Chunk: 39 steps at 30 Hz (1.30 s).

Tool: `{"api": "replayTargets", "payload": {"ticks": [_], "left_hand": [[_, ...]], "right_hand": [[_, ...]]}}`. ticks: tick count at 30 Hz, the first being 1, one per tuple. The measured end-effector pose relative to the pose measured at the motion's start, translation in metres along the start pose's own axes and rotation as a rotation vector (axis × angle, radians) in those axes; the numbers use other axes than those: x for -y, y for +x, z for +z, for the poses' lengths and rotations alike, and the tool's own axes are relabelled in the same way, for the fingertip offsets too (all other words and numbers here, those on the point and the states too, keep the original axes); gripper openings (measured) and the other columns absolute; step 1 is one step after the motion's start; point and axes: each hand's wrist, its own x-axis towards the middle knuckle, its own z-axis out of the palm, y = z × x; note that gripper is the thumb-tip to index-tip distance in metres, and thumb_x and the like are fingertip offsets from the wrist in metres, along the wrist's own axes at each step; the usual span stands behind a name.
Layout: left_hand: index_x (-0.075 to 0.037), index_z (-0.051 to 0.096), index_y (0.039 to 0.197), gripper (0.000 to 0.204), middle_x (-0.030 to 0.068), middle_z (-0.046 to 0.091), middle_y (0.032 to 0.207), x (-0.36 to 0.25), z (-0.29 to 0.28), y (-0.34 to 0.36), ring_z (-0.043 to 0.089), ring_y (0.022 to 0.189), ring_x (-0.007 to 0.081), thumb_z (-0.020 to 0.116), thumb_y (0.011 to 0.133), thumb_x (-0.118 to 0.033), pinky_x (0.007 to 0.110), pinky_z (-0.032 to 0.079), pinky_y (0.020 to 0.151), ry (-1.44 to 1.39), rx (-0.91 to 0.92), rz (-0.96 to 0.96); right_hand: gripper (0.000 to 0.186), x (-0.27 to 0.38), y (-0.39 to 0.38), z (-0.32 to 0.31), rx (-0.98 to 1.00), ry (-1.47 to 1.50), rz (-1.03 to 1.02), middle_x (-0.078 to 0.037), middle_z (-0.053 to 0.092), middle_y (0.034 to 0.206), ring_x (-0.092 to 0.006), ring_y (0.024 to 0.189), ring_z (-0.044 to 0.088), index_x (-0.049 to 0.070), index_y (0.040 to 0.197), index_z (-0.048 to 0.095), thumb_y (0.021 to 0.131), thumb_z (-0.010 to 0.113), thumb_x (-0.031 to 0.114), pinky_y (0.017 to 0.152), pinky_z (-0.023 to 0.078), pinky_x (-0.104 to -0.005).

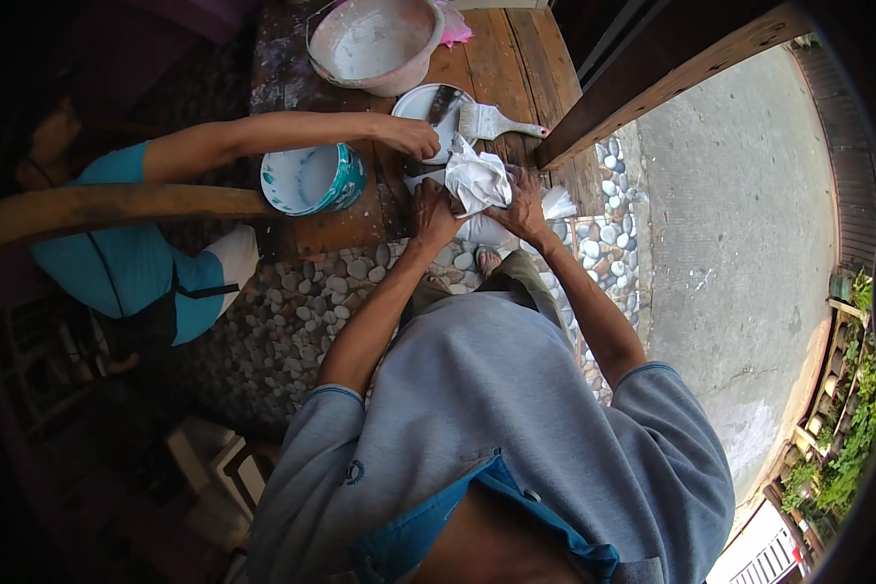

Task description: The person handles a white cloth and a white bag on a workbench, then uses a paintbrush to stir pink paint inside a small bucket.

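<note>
The white cloth (pixel 477 180) is crumpled and bunched into loose folds, and it lies at the near edge of the wooden desk (pixel 516 58), just beside a white plate (pixel 426 101) and a paint brush (pixel 492 122). The left hand (pixel 432 212) rests against the cloth's left side with its grip partly curled, while the right hand (pixel 524 206) presses the cloth's right side with fingers spread wide; whether either grip fully encloses fabric cannot be told. A second person's hand (pixel 411 136) touches the plate, with a teal paint bucket (pixel 313 178) and a pale basin (pixel 375 41) nearby.
</note>
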Motion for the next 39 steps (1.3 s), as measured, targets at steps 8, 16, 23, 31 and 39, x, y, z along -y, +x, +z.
{"api": "replayTargets", "payload": {"ticks": [8, 16, 23, 31, 39], "left_hand": [[-0.004, 0.049, 0.121, 0.082, 0.0161, 0.050, 0.113, 0.022, 0.016, 0.003, 0.047, 0.106, 0.0357, 0.086, 0.056, -0.038, 0.045, 0.039, 0.090, -0.178, -0.199, 0.221], [-0.004, 0.046, 0.124, 0.085, 0.0177, 0.049, 0.114, 0.031, 0.026, 0.011, 0.047, 0.106, 0.0364, 0.086, 0.055, -0.034, 0.047, 0.039, 0.090, -0.186, -0.169, 0.210], [-0.005, 0.050, 0.124, 0.076, 0.0151, 0.052, 0.126, 0.024, 0.016, 0.019, 0.046, 0.119, 0.0341, 0.084, 0.062, -0.032, 0.043, 0.038, 0.099, -0.216, -0.095, 0.207], [-0.007, 0.062, 0.111, 0.053, 0.0144, 0.064, 0.108, 0.041, 0.016, 0.037, 0.061, 0.095, 0.0329, 0.070, 0.075, -0.044, 0.042, 0.049, 0.081, -0.043, -0.138, 0.378], [-0.007, 0.063, 0.110, 0.048, 0.0140, 0.065, 0.105, 0.035, 0.008, 0.046, 0.062, 0.095, 0.0330, 0.069, 0.077, -0.042, 0.041, 0.049, 0.080, -0.070, -0.232, 0.494]], "right_hand": [[0.092, 0.002, 0.010, -0.003, 0.031, 0.044, -0.045, -0.017, 0.046, 0.130, -0.0402, 0.122, 0.041, 0.006, 0.129, 0.047, 0.059, 0.077, 0.056, 0.104, 0.030, -0.0519], [0.104, -0.008, 0.024, -0.004, 0.185, -0.052, -0.030, -0.019, 0.040, 0.136, -0.0437, 0.127, 0.035, 0.008, 0.138, 0.036, 0.056, 0.078, 0.056, 0.107, 0.028, -0.0503], [0.086, -0.015, 0.038, 0.000, 0.260, -0.024, -0.102, -0.019, 0.043, 0.134, -0.0369, 0.126, 0.040, 0.006, 0.132, 0.043, 0.062, 0.077, 0.040, 0.104, 0.033, -0.0487], [0.071, -0.008, 0.053, -0.014, 0.200, 0.046, -0.215, -0.024, 0.056, 0.120, -0.0422, 0.110, 0.053, 0.002, 0.124, 0.052, 0.070, 0.073, 0.043, 0.096, 0.041, -0.0462], [0.054, -0.034, 0.061, 0.017, 0.181, 0.088, -0.142, -0.027, 0.061, 0.106, -0.0427, 0.099, 0.057, -0.001, 0.111, 0.058, 0.073, 0.064, 0.039, 0.089, 0.045, -0.0472]]}}
